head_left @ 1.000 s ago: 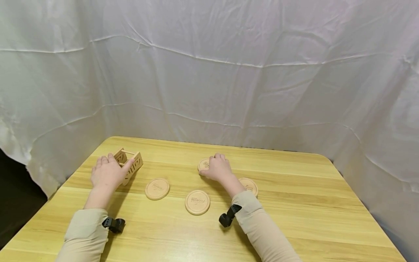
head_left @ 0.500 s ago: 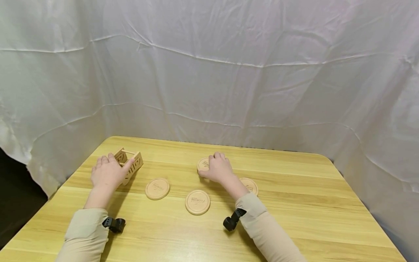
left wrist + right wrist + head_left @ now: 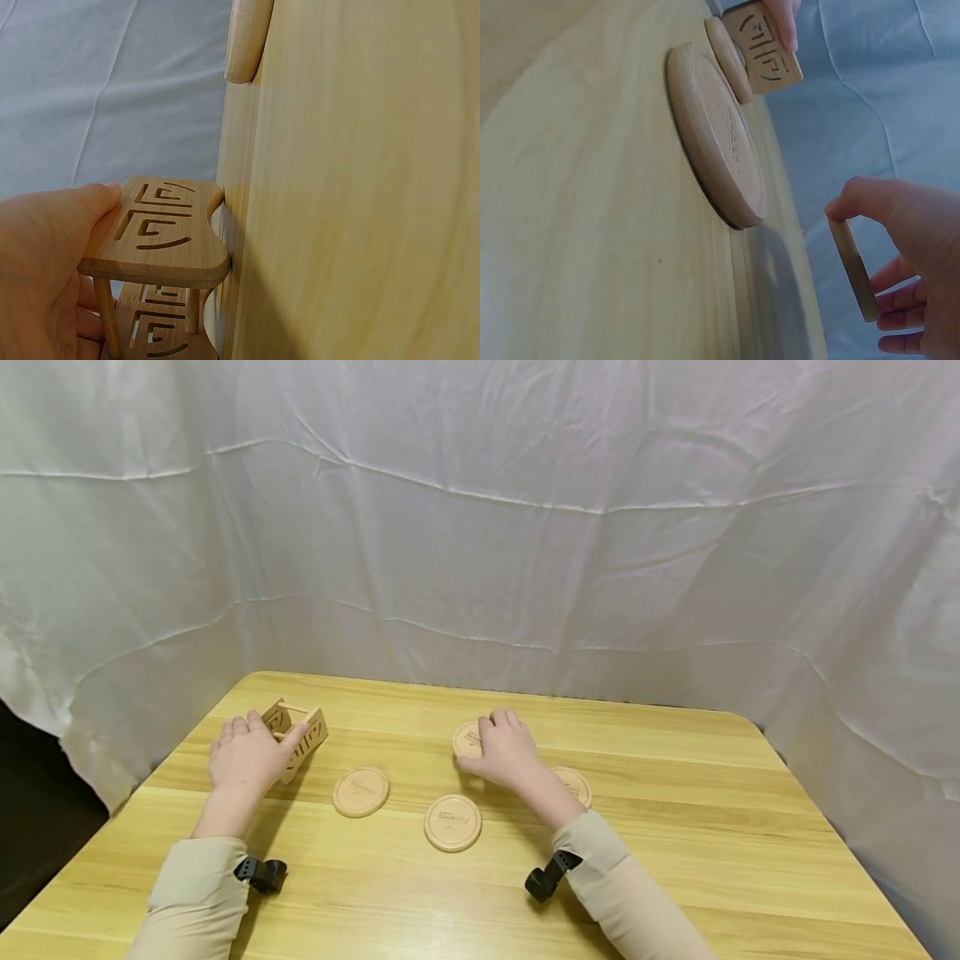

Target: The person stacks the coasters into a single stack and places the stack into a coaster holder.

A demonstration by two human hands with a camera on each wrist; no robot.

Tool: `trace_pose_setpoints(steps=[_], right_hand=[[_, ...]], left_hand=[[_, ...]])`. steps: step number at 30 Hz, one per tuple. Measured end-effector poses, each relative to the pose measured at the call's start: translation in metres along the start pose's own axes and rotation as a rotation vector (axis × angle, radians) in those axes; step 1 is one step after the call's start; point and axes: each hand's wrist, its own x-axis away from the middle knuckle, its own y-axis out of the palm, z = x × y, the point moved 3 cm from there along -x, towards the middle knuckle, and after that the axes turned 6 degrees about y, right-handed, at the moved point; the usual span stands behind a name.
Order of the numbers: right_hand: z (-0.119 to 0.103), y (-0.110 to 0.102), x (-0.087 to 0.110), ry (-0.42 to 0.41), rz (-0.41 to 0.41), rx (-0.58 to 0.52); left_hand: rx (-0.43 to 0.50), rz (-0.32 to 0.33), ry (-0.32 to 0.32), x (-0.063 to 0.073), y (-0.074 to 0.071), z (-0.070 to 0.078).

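Note:
At the left of the head view, my left hand (image 3: 246, 755) grips a small bamboo coaster holder (image 3: 306, 745) with cut-out side panels. The left wrist view shows the thumb against one panel (image 3: 154, 232) and the fingers round the far side. My right hand (image 3: 507, 752) pinches a round bamboo coaster (image 3: 467, 741) by its edges, farther back on the table. In the right wrist view this coaster (image 3: 853, 271) is seen edge-on between thumb and fingers, clear of the tabletop. No coaster shows inside the holder.
One coaster (image 3: 361, 792) lies flat to the right of the holder, another coaster (image 3: 453, 823) nearer the middle. A third coaster (image 3: 573, 783) is partly covered by the right forearm. Behind the wooden table (image 3: 712, 827) hangs a pale curtain (image 3: 480, 543).
My right forearm and wrist have swung slightly to the right, while the pinched coaster stays at nearly the same spot. The left hand and the holder have not moved.

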Motion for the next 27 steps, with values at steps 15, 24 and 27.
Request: trace_pose_setpoints(steps=[15,24,27], right_hand=[[0.003,-0.017,0.018,-0.057,0.066,-0.008],[0.008,-0.027,0.029,-0.076,0.086,-0.072],[0.011,-0.03,0.033,-0.08,0.086,-0.084]], left_hand=[[0.012,0.0,-0.002,0.002,-0.002,0.002],[0.002,0.006,0.001,0.002,-0.002,0.001],[0.001,0.007,0.002,0.002,-0.001,0.001]])
